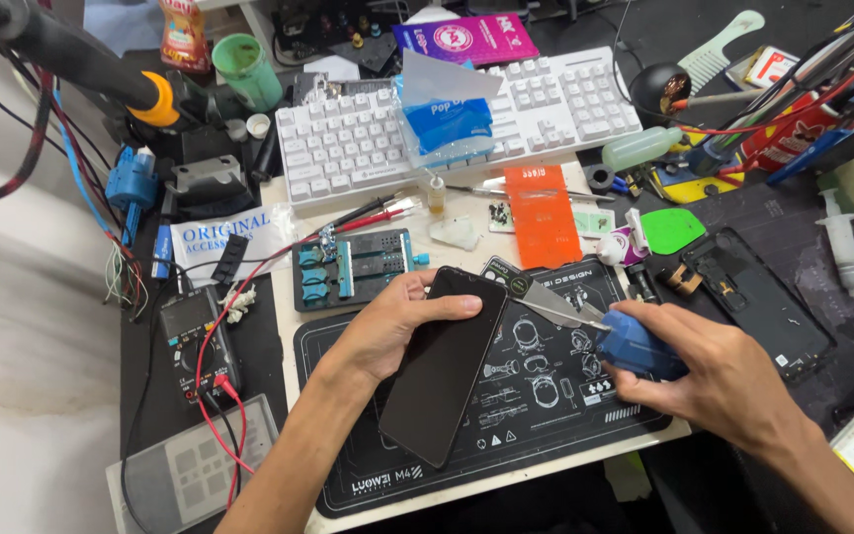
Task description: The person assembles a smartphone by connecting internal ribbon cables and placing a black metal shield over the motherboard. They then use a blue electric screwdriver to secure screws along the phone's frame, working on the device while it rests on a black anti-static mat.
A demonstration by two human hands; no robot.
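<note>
Black and glossy, the phone [444, 368] lies tilted on the dark work mat [546, 435] near the middle of the tabletop, the left hand [387, 326] gripping its far end with fingers clamped around the edges. To its right, the right hand [719, 381] has its fingers closed on a blue-handled blade tool [600, 331], whose metal tip touches the phone's far right corner. Farther off crowd a white keyboard [368, 138], an orange card [541, 213] and a multimeter [195, 341] on the left.

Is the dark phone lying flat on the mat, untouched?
No, the left hand grips the phone by its upper edge, tilting it.
</note>
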